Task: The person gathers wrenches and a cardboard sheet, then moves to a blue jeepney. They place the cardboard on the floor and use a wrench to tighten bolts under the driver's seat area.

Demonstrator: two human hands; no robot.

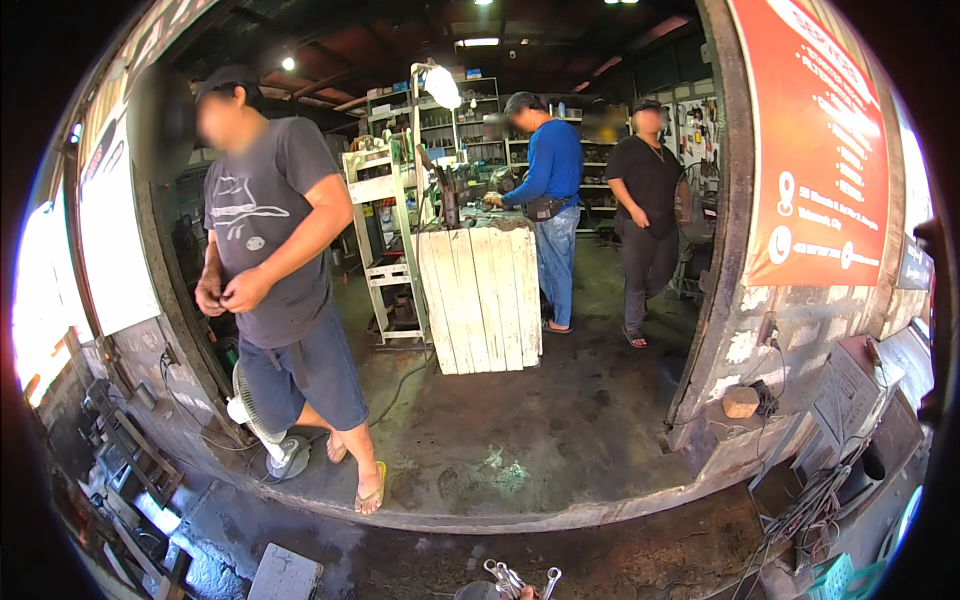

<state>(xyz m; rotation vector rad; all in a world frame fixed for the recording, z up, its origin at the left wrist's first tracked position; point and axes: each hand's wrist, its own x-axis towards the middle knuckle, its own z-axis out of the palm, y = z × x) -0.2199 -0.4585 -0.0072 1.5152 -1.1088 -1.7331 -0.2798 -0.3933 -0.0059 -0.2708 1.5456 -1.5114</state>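
Observation:
At the bottom edge of the head view, a small bit of my right hand (pixel 527 593) shows among several metal combination wrenches (pixel 507 576). Their ring ends point up and fan apart, and one wrench (pixel 552 577) leans off to the right. The fingers appear closed around them, though most of the hand is cut off by the frame. A grey rounded thing (pixel 478 591) lies just left of the wrenches, too cropped to name. My left hand is out of the picture.
A raised concrete sill (pixel 580 515) crosses ahead. On the left, a person in a dark shirt (pixel 265 210) stands near a white fan (pixel 285 455). Two people stand farther inside, one at a white wooden bench (pixel 480 300). Cables (pixel 800 515) and metal parts lie right.

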